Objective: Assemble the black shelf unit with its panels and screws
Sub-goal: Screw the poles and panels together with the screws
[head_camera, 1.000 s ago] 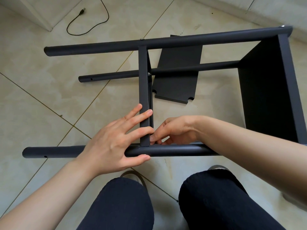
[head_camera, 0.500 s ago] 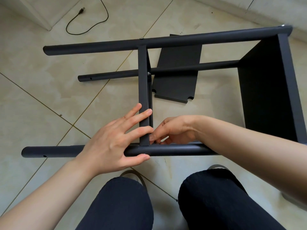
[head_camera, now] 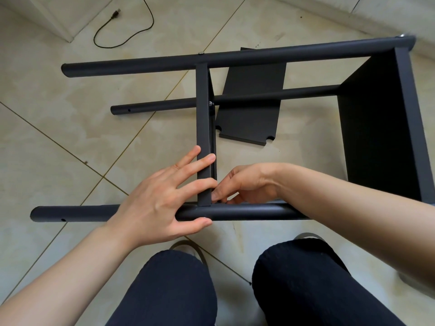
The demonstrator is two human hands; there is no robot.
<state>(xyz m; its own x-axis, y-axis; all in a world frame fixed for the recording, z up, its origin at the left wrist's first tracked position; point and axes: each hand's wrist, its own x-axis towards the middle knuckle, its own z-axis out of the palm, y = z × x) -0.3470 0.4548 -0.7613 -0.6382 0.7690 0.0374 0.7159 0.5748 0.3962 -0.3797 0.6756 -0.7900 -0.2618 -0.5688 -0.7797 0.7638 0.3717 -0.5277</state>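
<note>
The black shelf unit lies on its side on the tiled floor. Its near pole (head_camera: 254, 211) runs left to right in front of me, and the far pole (head_camera: 294, 54) runs parallel behind it. A middle panel (head_camera: 203, 114) stands on edge between them. My left hand (head_camera: 160, 203) lies flat with straight fingers across the panel's near end, thumb under the near pole. Just right of that joint, my right hand (head_camera: 247, 184) pinches something small, apparently a screw, with curled fingertips; the panel and fingers hide it. An end panel (head_camera: 376, 128) closes the frame at the right.
A loose black panel (head_camera: 251, 118) with notched corners lies flat on the floor inside the frame, under a third pole (head_camera: 270, 96). A black cable (head_camera: 122, 34) curls at the back left near a white cabinet corner. My knees (head_camera: 169, 290) are just below the near pole.
Almost nothing has moved. My right fingertips have shifted slightly at the joint, and my left hand keeps pressing in the same place.
</note>
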